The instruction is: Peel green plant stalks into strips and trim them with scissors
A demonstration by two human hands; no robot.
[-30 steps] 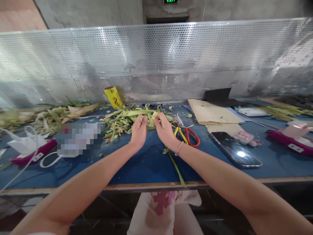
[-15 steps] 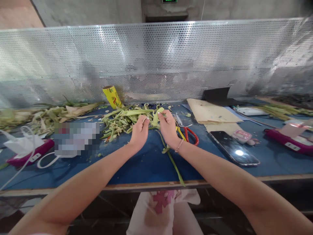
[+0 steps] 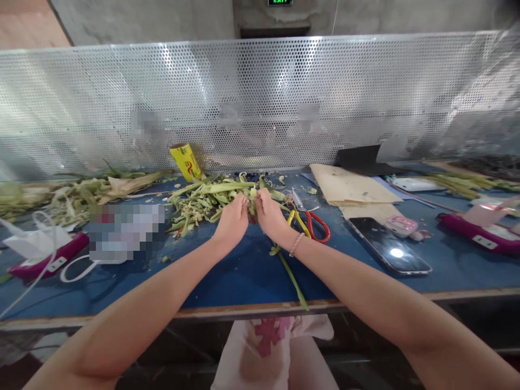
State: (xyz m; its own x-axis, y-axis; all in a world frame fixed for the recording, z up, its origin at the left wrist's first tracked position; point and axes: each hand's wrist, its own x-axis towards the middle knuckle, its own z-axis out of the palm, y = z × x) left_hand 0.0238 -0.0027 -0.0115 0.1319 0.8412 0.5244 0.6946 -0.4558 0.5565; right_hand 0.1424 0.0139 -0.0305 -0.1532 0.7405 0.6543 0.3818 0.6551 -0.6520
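Observation:
My two hands are close together over the blue table, both with fingers pinched. My right hand (image 3: 271,218) grips a pale green leaf (image 3: 253,193) that pokes up by its fingertips. My left hand (image 3: 232,221) is closed just beside it; what its fingers pinch is too small and hidden to make out. Behind and left of them lies a heap of green plant strips (image 3: 197,203). A long green stem (image 3: 293,279) runs from below my right wrist to the table edge. Scissors (image 3: 317,226) with red and yellow handles lie right of that hand.
A yellow tube (image 3: 186,161) leans near the perforated metal screen (image 3: 268,76). To the right are brown paper (image 3: 353,184), a phone (image 3: 388,246), a pink case (image 3: 401,226) and a magenta power strip (image 3: 479,233). Another magenta strip (image 3: 75,246) with white cables lies left.
My hands have drawn closer together and a little lower. The pale leaf, earlier held up in my right fingers, now shows only its tip between my hands.

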